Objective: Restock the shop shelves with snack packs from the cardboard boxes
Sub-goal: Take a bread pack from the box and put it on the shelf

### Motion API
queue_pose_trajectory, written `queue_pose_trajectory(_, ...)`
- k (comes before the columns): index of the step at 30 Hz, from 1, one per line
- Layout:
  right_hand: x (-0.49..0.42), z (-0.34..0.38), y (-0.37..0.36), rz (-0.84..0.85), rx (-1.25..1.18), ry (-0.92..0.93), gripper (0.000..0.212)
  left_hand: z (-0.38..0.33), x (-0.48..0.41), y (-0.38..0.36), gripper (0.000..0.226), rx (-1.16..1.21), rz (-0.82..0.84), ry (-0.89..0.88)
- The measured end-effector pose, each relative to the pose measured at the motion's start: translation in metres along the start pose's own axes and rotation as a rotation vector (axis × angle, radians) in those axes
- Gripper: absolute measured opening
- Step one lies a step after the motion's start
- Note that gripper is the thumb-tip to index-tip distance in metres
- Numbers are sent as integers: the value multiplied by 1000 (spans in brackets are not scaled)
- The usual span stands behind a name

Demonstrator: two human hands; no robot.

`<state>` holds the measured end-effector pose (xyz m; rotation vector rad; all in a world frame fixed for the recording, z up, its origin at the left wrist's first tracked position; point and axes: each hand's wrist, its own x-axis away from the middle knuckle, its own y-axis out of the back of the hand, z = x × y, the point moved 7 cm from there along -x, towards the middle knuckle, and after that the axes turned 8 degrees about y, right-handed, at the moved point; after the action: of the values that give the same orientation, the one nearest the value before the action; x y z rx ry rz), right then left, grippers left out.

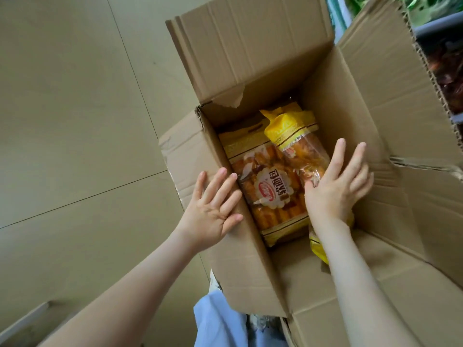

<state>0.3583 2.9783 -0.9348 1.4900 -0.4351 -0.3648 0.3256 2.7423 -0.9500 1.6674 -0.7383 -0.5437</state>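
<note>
An open cardboard box [390, 116] fills the middle and right of the view, flaps spread outward. Two yellow-and-clear snack packs of small bread pieces lie at its bottom. One pack [265, 189] lies flat, label up. The other pack [298, 141] leans on edge against it to the right. My left hand [213, 209] rests flat on the box's left flap, fingers apart, holding nothing. My right hand [335, 186] is inside the box, fingers spread, palm on the leaning pack with the thumb at its side. Whether it grips that pack is unclear.
Beige floor tiles [75, 121] spread to the left of the box. Shelf edges with green and dark red packets [448, 68] show at the top right behind a flap. Pale blue cloth [218, 319] hangs below the box near me.
</note>
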Motion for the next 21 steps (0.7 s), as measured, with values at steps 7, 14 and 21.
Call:
queue_pose_trajectory(7,7,8,3,415,-207,-36,47,-9,-15,35,47,-93,38,92)
queue_pose_trajectory(14,22,2,179,468,-298,40,57,-95,-43,200,56,-176,-248,-131)
queue_pose_trajectory(21,73,5,396,433,-382,189,60,-205,-60,387,43,-388,-182,-367)
